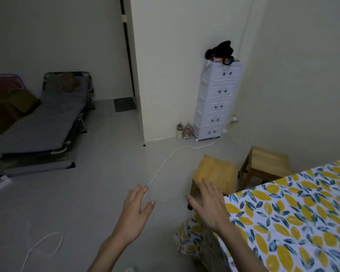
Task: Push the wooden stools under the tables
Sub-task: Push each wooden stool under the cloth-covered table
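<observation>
Two wooden stools stand on the grey floor beside a table [294, 216] covered with a lemon-print cloth. The nearer stool [216, 171] sits at the table's left corner; the farther stool [267, 161] is behind it, close to the wall and the table's far edge. My right hand [208, 205] is held out flat with fingers spread, hovering over the near edge of the nearer stool, holding nothing. My left hand [135, 211] is also open, fingers apart, over bare floor to the left of that stool.
A white cable [165, 161] runs across the floor from a wall socket toward my hands. A tall white drawer tower [216, 103] stands in the corner with bottles [183, 131] beside it. A grey folding cot [41, 122] lies at left.
</observation>
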